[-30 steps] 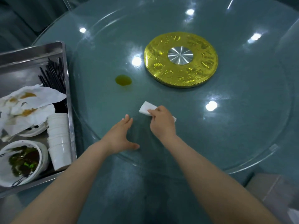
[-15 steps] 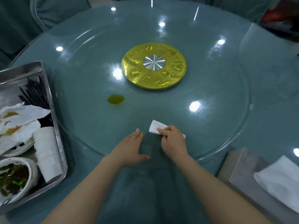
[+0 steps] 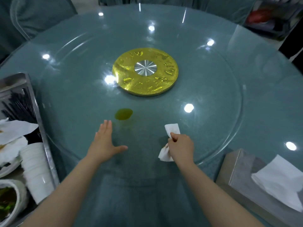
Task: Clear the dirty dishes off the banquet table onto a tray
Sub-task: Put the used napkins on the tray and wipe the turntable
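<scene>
Now, scene: a round glass turntable on a teal banquet table, seen from above, with a gold hub at its centre.
Right hand: fingers curled round a crumpled white napkin, one end sticking up past the knuckles, the other trailing below the palm.
Left hand: fingers straight and together, thumb spread, palm flat on the glass, holding nothing.
Spill: a small olive-green puddle just beyond the left fingertips, apart from the napkin.
Dishes: stacked white cups, a soiled bowl and used napkins already lie in the metal tray at the left edge.
Tissue box: lower right.
Step, judged: wiping up the spill.
Doing it well: steady the glass with the flat hand, bring the napkin over the puddle, press and gather inward rather than smear, then drop it on the tray.
</scene>
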Available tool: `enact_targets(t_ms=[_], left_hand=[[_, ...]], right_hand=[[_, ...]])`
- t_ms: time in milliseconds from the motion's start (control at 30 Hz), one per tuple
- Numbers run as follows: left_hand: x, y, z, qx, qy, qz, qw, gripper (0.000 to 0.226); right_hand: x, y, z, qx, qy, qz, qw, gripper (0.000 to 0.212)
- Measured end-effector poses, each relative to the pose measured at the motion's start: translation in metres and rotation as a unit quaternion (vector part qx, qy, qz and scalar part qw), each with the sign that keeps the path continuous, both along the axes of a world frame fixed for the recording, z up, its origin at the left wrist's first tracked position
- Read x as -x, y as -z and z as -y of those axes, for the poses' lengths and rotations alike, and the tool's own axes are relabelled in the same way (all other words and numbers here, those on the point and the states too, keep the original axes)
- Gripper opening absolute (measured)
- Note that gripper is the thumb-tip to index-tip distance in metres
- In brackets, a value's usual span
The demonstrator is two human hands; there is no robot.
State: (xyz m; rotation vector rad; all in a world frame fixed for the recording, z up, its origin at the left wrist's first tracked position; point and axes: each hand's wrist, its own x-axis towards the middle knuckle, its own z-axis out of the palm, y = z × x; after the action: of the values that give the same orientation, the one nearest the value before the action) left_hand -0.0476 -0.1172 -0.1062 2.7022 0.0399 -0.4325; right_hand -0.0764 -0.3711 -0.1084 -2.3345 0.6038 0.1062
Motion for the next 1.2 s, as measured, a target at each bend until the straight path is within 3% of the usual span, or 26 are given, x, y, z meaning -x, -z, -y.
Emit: enact_targets(t_ms=[200, 367, 833, 967, 1200], left_hand=[[-0.013, 0.009, -0.038, -0.121, 0.040, -0.043, 0.991, 0.136], [-0.014, 0.015, -0.040, -0.112, 0.037, -0.046, 0.992, 0.137], [-0.004, 0.019, -0.030, -0.092, 0.019, -0.025, 0.995, 0.133], [0.000, 0.017, -0.022, -0.071, 0.013, -0.032, 0.997, 0.132], [0.005, 0.007, -0.012, -0.055, 0.021, -0.044, 0.997, 0.120]], right_hand=[[-0.046, -0.005, -0.036, -0.086, 0.024, 0.006, 0.996, 0.018], [-0.093, -0.004, -0.061, -0.084, 0.003, 0.010, 0.996, 0.019], [-0.162, 0.002, -0.098, 0.082, -0.144, -0.036, 0.986, 0.034], [-0.152, 0.006, -0.091, 0.128, -0.231, 0.024, 0.964, 0.039], [-0.134, 0.015, -0.073, 0.081, -0.285, 0.043, 0.954, 0.039]])
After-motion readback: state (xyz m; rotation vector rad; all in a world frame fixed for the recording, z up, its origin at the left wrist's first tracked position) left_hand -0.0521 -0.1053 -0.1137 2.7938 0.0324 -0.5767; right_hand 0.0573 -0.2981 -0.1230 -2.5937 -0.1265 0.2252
